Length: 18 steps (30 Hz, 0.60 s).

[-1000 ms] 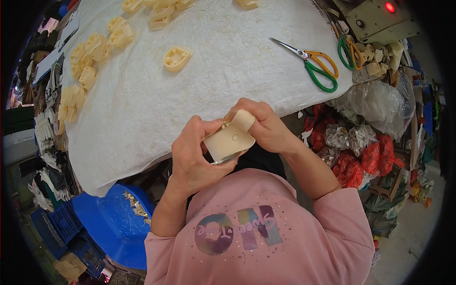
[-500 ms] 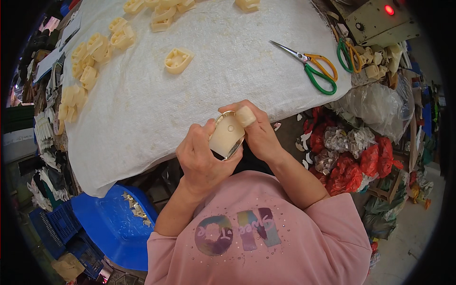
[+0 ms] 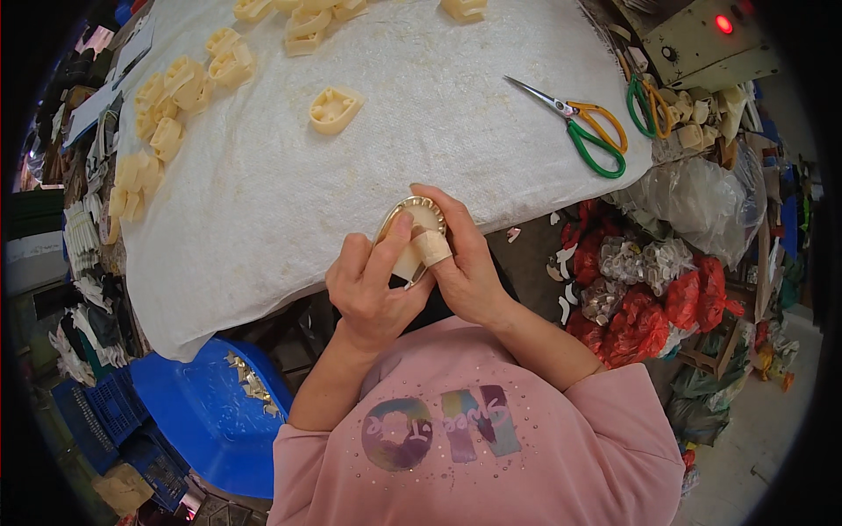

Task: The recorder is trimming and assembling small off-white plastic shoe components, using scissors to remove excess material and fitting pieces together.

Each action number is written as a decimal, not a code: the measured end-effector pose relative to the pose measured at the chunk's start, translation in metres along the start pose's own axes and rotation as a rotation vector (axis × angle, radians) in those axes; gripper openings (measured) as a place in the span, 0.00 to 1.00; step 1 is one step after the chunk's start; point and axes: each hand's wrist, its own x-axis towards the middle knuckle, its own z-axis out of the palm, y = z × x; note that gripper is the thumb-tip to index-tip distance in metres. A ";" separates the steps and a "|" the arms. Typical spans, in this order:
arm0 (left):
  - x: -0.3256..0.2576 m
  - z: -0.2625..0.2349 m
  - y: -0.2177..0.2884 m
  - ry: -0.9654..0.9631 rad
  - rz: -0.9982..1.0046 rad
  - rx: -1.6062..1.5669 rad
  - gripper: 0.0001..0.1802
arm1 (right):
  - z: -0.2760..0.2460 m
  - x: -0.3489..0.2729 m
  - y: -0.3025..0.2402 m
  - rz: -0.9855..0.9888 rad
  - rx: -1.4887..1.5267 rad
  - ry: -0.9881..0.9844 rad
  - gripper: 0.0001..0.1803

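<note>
Cream plastic part (image 3: 410, 235), rounded, ridged along its top rim, held up between both hands just off the near edge of the table (image 3: 263, 219). Left hand (image 3: 373, 285) cups it from below and the left, fingers wrapped up its face. Right hand (image 3: 460, 259) closes over its right side, a taped finger (image 3: 431, 248) pressed flat across it. Both hands shut on the part; neither is free.

By the look of it this is the trimming or checking step: the part is being turned and felt along the rim. The next move likely calls for a steady pinch from the left while the right works round the edge.

Ahead of the hands and a little left, one loose part (image 3: 334, 109) lies alone on the white woven cloth. Further left and ahead, a run of parts (image 3: 167, 123) sits in a heap along the far-left edge. Ahead and right of the right hand, scissors (image 3: 583, 127) with green and orange handles lie open.

Beyond the scissors, a grey box (image 3: 702, 44) shows a red lamp. Right of the right hand, clear and red bags (image 3: 675, 263) are piled up. Below the left hand, a blue chair (image 3: 197, 412), with crates further left.
</note>
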 end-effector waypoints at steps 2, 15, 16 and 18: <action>-0.005 -0.001 0.002 0.019 -0.032 -0.034 0.32 | -0.001 -0.003 0.002 0.008 0.012 -0.057 0.23; 0.004 -0.004 0.005 -0.109 -0.071 -0.010 0.38 | -0.011 0.004 0.010 0.100 0.137 -0.024 0.16; 0.002 -0.004 0.005 -0.099 -0.057 -0.024 0.38 | -0.010 0.005 0.007 0.101 0.137 -0.023 0.16; -0.001 -0.002 0.004 -0.091 -0.043 -0.038 0.38 | -0.009 0.005 0.002 0.002 -0.007 0.005 0.17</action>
